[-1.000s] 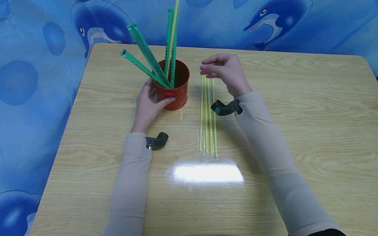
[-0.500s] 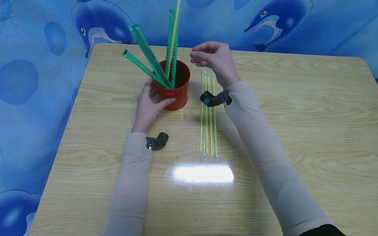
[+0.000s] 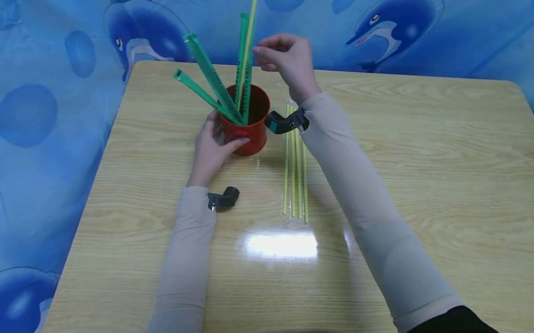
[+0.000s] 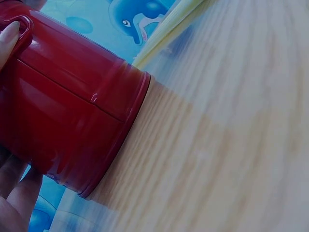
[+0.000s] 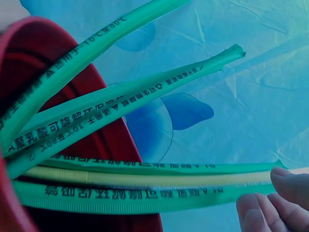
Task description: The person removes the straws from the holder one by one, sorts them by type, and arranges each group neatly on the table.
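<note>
Wrapped straws lean in red cup, gripped by left hand; right hand, fingers curled, holds nothing, could tip them.

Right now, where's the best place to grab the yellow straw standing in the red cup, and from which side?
Probably pinch the yellow straw on its upper shaft, well above the red cup, coming from its right side. It leans up clear of the green straws there, and the right hand is already beside it. The left hand steadies the cup.

Beige long sleeves, black wrist cams, bare hands.
</note>
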Demonstrator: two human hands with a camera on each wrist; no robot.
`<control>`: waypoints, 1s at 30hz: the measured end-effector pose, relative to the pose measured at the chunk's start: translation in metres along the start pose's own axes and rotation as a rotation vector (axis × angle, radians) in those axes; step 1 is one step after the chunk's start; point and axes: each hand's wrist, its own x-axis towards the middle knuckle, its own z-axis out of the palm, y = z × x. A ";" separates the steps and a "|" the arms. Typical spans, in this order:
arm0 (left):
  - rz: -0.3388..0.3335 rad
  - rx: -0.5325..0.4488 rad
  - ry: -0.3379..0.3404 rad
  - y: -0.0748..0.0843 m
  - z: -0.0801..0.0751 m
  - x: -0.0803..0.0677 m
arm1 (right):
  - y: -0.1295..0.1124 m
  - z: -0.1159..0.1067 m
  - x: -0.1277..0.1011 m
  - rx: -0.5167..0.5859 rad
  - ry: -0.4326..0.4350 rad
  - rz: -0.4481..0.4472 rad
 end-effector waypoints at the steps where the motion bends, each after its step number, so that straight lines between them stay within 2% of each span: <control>1: 0.002 -0.001 0.001 0.000 0.000 0.000 | 0.000 0.002 0.002 -0.004 0.008 -0.002; 10: -0.017 0.024 -0.003 0.000 -0.002 0.000 | -0.001 0.016 0.007 -0.068 0.057 -0.011; 21: -0.023 0.013 -0.008 0.000 -0.002 0.000 | 0.000 0.023 0.011 -0.131 0.075 -0.045; 30: -0.023 0.023 -0.007 0.000 -0.002 0.000 | -0.004 0.026 0.012 -0.125 0.089 -0.004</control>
